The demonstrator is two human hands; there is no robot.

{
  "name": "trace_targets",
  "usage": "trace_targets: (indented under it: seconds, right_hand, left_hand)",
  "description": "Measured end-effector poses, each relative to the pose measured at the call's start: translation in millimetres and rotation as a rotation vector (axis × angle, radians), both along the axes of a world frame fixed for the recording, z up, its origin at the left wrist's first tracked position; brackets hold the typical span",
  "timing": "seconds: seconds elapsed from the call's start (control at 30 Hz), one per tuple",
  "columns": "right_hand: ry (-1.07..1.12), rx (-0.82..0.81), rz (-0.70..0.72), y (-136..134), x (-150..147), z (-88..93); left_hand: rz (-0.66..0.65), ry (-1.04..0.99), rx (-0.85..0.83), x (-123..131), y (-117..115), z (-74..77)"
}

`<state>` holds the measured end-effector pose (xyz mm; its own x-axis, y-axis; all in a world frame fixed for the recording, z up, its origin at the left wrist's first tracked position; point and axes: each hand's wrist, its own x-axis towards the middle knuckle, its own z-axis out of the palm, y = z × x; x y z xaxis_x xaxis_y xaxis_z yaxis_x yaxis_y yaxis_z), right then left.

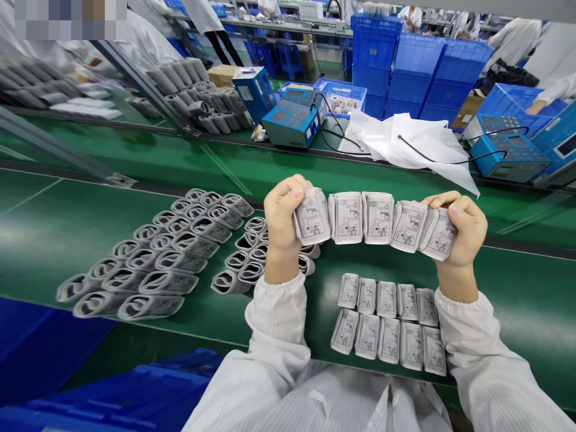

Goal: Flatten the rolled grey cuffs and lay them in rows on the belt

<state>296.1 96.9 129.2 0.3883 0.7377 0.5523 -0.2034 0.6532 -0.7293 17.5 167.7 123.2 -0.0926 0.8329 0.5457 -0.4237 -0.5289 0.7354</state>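
Observation:
I hold a row of several rolled grey cuffs (pixel 377 218) with printed drawings, pressed end to end in the air above the green belt (pixel 67 228). My left hand (pixel 282 213) is closed on the left end of the row. My right hand (pixel 463 225) is closed on the right end. Below the row, several more cuffs (pixel 390 324) lie flat in two neat rows on the belt. To the left lie many rolled cuffs (pixel 153 258) on their sides in lines, and a smaller bunch (pixel 245 258) sits just beside my left wrist.
Blue test devices (pixel 292 120) (pixel 510 153) with black cables stand beyond the belt, beside white sheets (pixel 405 144). Stacked blue crates (pixel 418 72) and other workers in white coats are farther back. More cuffs (pixel 198 96) are piled at the back left. A blue bin (pixel 148 390) sits near me.

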Motion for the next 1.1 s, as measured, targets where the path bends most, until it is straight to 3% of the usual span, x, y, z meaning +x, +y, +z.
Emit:
trace_targets:
  seconds: [1.1]
  right_hand:
    - [0.021,-0.032,0.024,-2.4,-2.6,1.7]
  left_hand:
    - [-0.011,-0.008,0.013,-1.8,-1.1,0.7]
